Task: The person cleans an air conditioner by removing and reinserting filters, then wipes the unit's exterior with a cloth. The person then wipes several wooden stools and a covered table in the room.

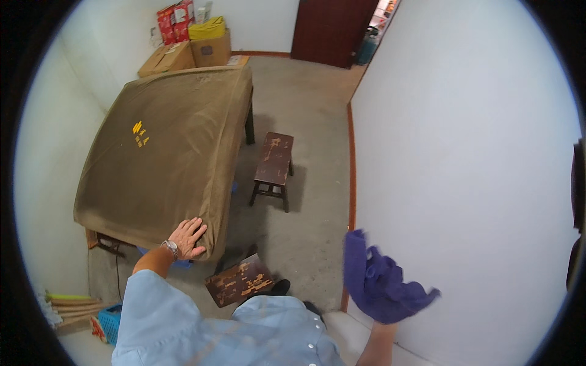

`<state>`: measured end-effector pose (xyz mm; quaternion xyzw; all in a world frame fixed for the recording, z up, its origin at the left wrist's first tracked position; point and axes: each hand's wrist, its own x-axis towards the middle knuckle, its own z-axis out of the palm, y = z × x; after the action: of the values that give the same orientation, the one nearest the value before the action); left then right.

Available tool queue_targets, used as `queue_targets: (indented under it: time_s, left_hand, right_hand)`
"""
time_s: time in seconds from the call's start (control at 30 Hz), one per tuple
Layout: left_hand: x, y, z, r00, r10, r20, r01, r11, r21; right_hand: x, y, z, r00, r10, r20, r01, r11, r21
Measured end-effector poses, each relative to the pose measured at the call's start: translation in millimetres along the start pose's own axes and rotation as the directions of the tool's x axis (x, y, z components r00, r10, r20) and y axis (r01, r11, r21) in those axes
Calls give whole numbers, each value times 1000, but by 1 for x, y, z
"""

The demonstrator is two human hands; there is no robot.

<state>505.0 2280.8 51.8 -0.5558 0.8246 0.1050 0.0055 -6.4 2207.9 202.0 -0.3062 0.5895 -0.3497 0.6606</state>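
Observation:
A brown fabric cover with yellow writing (169, 151) is spread over a table at the left. My left hand (187, 239), with a wristwatch (170, 248) on its wrist, lies on the cover's near right corner with its fingers apart. At the lower right a purple cloth (382, 283) hangs bunched over my right hand, which it hides; only the forearm (379, 345) shows below it. The cloth is in front of the white wall, away from the table.
A worn wooden stool (274, 158) stands right of the table, and another (240, 280) is near my feet. Cardboard boxes (210, 49) are behind the table. A dark door (332, 29) stands at the far end. A blue plastic basket (110, 322) sits lower left.

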Motion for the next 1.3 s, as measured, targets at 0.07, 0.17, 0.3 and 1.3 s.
queue_targets:
  time_s: [0.07, 0.17, 0.3, 1.3]
  left_hand:
    - [9, 5, -7, 994, -72, 88, 70, 997, 24]
    - [21, 32, -20, 957, -243, 157, 252, 967, -39]
    - [41, 62, -24, 851, -525, 6, 525, 851, 29]
    - [444, 2, 292, 111, -447, 888, 9, -893, -450]
  right_hand:
    - [20, -19, -12, 992, -88, 85, 117, 889, -443]
    - [65, -44, -35, 939, -136, 317, 345, 384, -856]
    - [119, -65, -33, 795, -334, 505, 591, 242, -770]
    - [502, -169, -61, 928, 9, 374, 359, 260, -897]
